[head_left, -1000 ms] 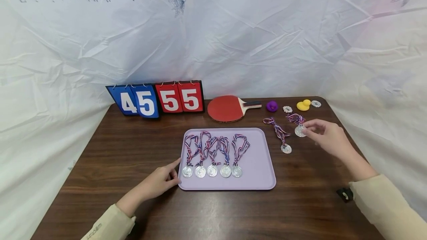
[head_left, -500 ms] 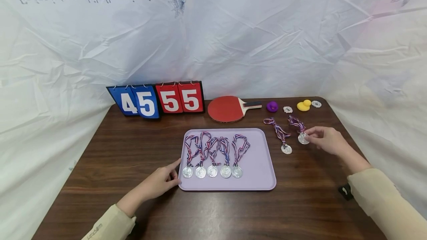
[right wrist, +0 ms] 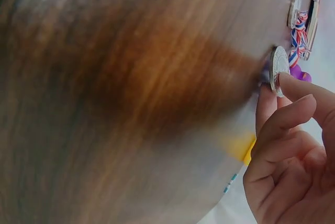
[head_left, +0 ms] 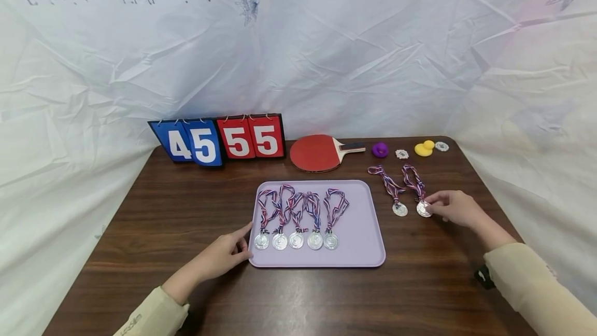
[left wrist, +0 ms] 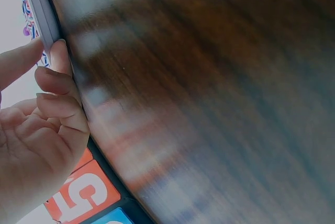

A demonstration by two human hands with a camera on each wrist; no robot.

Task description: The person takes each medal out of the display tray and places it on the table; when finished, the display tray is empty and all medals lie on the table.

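My right hand pinches the edge of a silver medal between thumb and fingers. Its striped ribbon trails back across the tabletop. Just left of it lies a second silver medal with its ribbon stretched away. In the right wrist view the pinched medal stands tilted at the fingertips. My left hand touches the left rim of a lilac tray with thumb and index finger, the other fingers bent. Several silver medals lie in a row on the tray, ribbons pointing to the back.
Behind the tray lie a red table tennis bat, a purple duck, a yellow duck and two white tokens. A flip scoreboard stands at the back left. White cloth hangs behind the table.
My right hand has drawn the medal toward the front, and its bunched ribbon has straightened out beside the other one. The left hand and tray have stayed put.
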